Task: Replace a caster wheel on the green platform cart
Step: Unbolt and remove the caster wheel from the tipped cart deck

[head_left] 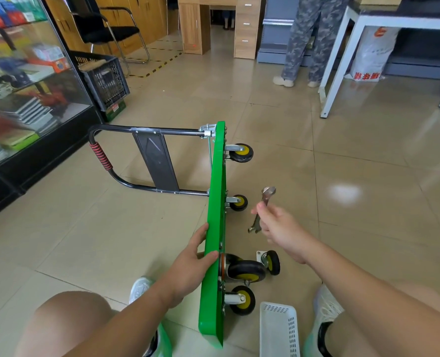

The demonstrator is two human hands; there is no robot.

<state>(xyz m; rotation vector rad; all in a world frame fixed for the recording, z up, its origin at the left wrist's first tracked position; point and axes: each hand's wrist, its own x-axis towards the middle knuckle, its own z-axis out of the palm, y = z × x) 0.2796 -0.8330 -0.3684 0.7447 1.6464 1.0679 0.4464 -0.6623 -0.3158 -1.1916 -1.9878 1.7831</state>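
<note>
The green platform cart (215, 191) stands on its side edge on the tiled floor, with its black handle (115, 161) folded out to the left. Black and yellow caster wheels (242, 152) stick out on its right face. My left hand (195, 258) grips the cart's upper edge near the closest wheels. A large caster (247, 270) sits against the deck just right of that hand. A loose spare caster (271, 261) lies on the floor beside it. My right hand (278, 228) holds a metal wrench (264, 207) upright in the air, right of the cart.
A white plastic basket (278, 328) lies on the floor between my feet. A glass display cabinet (28, 86) and a black crate (105, 81) stand at the left. A person stands at the back by a white table leg (334, 81).
</note>
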